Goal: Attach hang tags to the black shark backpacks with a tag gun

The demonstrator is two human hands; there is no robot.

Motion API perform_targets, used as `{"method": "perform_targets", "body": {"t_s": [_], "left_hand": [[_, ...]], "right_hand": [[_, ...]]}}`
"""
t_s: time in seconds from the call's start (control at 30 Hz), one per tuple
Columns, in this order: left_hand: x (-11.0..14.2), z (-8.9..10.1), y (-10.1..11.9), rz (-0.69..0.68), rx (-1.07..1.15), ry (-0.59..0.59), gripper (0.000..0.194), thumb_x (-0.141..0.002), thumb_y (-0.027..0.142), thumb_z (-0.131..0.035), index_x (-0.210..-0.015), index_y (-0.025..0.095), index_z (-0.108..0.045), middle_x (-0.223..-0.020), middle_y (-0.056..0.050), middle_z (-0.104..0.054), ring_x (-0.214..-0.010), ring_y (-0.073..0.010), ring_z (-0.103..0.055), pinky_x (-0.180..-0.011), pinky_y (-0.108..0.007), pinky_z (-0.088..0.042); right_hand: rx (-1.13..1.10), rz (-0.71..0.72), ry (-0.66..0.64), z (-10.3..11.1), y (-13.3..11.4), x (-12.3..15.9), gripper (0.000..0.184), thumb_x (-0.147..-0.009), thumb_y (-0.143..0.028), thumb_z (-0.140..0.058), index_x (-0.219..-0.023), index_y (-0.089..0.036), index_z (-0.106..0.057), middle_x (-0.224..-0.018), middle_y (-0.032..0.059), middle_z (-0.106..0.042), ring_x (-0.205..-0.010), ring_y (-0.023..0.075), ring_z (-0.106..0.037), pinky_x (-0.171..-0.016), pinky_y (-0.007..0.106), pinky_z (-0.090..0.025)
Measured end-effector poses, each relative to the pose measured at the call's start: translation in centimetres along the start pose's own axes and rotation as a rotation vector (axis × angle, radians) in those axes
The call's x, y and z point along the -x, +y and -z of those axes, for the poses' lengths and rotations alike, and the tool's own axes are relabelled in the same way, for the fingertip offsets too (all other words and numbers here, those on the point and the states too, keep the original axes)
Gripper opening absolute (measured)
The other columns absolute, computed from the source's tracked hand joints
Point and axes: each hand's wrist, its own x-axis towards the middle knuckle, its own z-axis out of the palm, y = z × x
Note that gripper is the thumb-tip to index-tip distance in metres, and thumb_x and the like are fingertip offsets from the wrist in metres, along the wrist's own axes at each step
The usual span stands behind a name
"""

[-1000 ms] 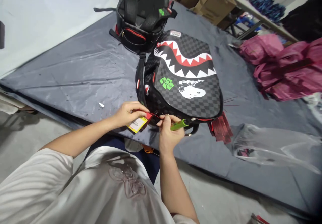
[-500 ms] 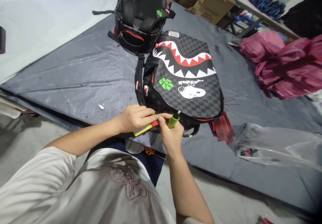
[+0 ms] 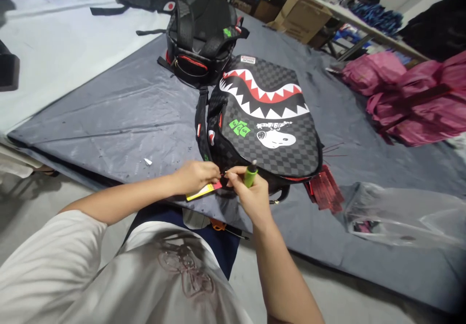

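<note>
A black-and-grey checkered backpack (image 3: 273,161) lies with its front up, printed with a shark mouth, green banknotes and a white cartoon dog head. At its near edge, my left hand (image 3: 198,176) is closed in a pinch. A yellow, white and red hang tag (image 3: 204,191) juts out just below those fingers; the exact grip point is hidden. My right hand (image 3: 251,193) is wrapped round a green pen-shaped tool (image 3: 250,176) with a black collar and pale tip pointing up. Its thumb and forefinger also pinch close to the left fingertips, on something too small to name.
Another dark backpack (image 3: 200,38) stands behind. Red tags (image 3: 325,188) with thin strings lie right of the near backpack, beside a clear plastic bag (image 3: 400,212). Pink wrapped bundles (image 3: 411,96) sit far right. A cardboard box (image 3: 302,18) is by the rear shelving.
My hands have drawn slightly apart, and the left fingertips have moved a little left and down. The tag has shifted left and lower with them. The camera view has tilted slightly.
</note>
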Motion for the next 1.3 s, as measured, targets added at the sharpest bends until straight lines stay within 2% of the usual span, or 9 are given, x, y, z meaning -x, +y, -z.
{"method": "perform_targets", "body": {"t_s": [0.13, 0.3, 0.4, 0.5, 0.67, 0.73, 0.87, 1.0, 1.3], "left_hand": [[-0.5, 0.1, -0.2, 0.19, 0.206, 0.236, 0.023, -0.097, 0.03, -0.056, -0.095, 0.014, -0.073, -0.095, -0.007, -0.068, -0.087, -0.0118, -0.067, -0.079, -0.023, -0.056], [0.5, -0.3, 0.5, 0.078, 0.093, 0.307, 0.018, -0.093, 0.031, -0.063, -0.102, 0.02, -0.074, -0.1, -0.008, -0.068, -0.082, -0.0107, -0.066, -0.07, -0.021, -0.054], [0.8, -0.6, 0.6, 0.087, 0.192, 0.33, 0.016, -0.093, 0.029, -0.062, -0.099, 0.019, -0.073, -0.098, -0.008, -0.071, -0.084, -0.0108, -0.067, -0.075, -0.021, -0.055], [0.4, -0.7, 0.5, 0.165, 0.412, 0.224, 0.014, -0.092, 0.027, -0.063, -0.092, 0.018, -0.074, -0.087, -0.006, -0.074, -0.08, -0.0115, -0.069, -0.075, -0.021, -0.055], [-0.1, -0.6, 0.1, 0.612, 0.763, 0.075, 0.013, -0.081, 0.025, -0.071, -0.088, 0.014, -0.072, -0.075, -0.003, -0.073, -0.066, -0.0125, -0.068, -0.064, -0.022, -0.052], [0.1, -0.4, -0.1, 0.692, 0.795, 0.039, 0.015, -0.079, 0.026, -0.071, -0.087, 0.013, -0.071, -0.073, -0.002, -0.072, -0.065, -0.0132, -0.067, -0.063, -0.022, -0.052], [0.3, 0.5, -0.2, 0.583, 0.593, -0.056, 0.014, -0.087, 0.026, -0.065, -0.086, 0.016, -0.074, -0.082, -0.003, -0.073, -0.074, -0.0132, -0.067, -0.068, -0.023, -0.05], [0.1, 0.9, 0.1, 0.465, 0.433, -0.08, 0.015, -0.09, 0.025, -0.063, -0.09, 0.017, -0.075, -0.082, -0.003, -0.072, -0.074, -0.0123, -0.065, -0.068, -0.022, -0.047], [-0.5, 1.0, 0.8, 0.441, 0.268, -0.189, 0.019, -0.091, 0.021, -0.056, -0.08, 0.017, -0.071, -0.074, -0.002, -0.066, -0.068, -0.012, -0.058, -0.063, -0.024, -0.038]], "right_hand": [[0.134, 0.101, -0.039, -0.1, 0.1, 0.0, 0.014, -0.085, -0.028, -0.062, -0.076, -0.019, -0.066, -0.069, -0.0018, -0.061, -0.061, 0.012, -0.056, -0.061, 0.025, -0.044], [0.192, 0.091, -0.013, -0.3, 0.6, 0.0, 0.013, -0.086, -0.029, -0.061, -0.078, -0.019, -0.065, -0.069, -0.0015, -0.061, -0.063, 0.0136, -0.056, -0.063, 0.026, -0.045], [0.282, 0.141, 0.025, -0.7, 0.8, 0.0, 0.012, -0.086, -0.027, -0.059, -0.079, -0.019, -0.065, -0.074, -0.0001, -0.063, -0.068, 0.0147, -0.059, -0.068, 0.027, -0.046], [0.261, 0.121, 0.072, -0.9, 1.0, -0.1, 0.01, -0.086, -0.026, -0.059, -0.08, -0.019, -0.065, -0.077, 0.0003, -0.065, -0.071, 0.0151, -0.06, -0.07, 0.028, -0.046], [0.208, 0.115, -0.017, -0.4, 1.1, -0.3, 0.012, -0.087, -0.028, -0.061, -0.081, -0.02, -0.067, -0.076, -0.0006, -0.066, -0.069, 0.0147, -0.06, -0.07, 0.028, -0.047], [0.24, 0.162, -0.065, 0.0, 0.9, -0.3, 0.013, -0.088, -0.028, -0.06, -0.081, -0.02, -0.068, -0.08, 0.0001, -0.067, -0.071, 0.0145, -0.06, -0.072, 0.027, -0.047], [0.303, 0.228, -0.134, 0.3, 0.3, -0.6, 0.011, -0.088, -0.022, -0.059, -0.081, -0.02, -0.068, -0.08, 0.0004, -0.065, -0.072, 0.014, -0.06, -0.069, 0.026, -0.046], [0.327, 0.282, -0.184, 0.3, 0.1, -0.8, 0.012, -0.086, -0.016, -0.056, -0.082, -0.02, -0.067, -0.079, 0.0006, -0.063, -0.072, 0.014, -0.06, -0.067, 0.025, -0.045], [0.448, 0.352, -0.304, 0.7, 0.4, -0.9, 0.021, -0.08, -0.007, -0.051, -0.084, -0.02, -0.067, -0.082, 0.0027, -0.064, -0.077, 0.0165, -0.061, -0.069, 0.026, -0.045]]}}
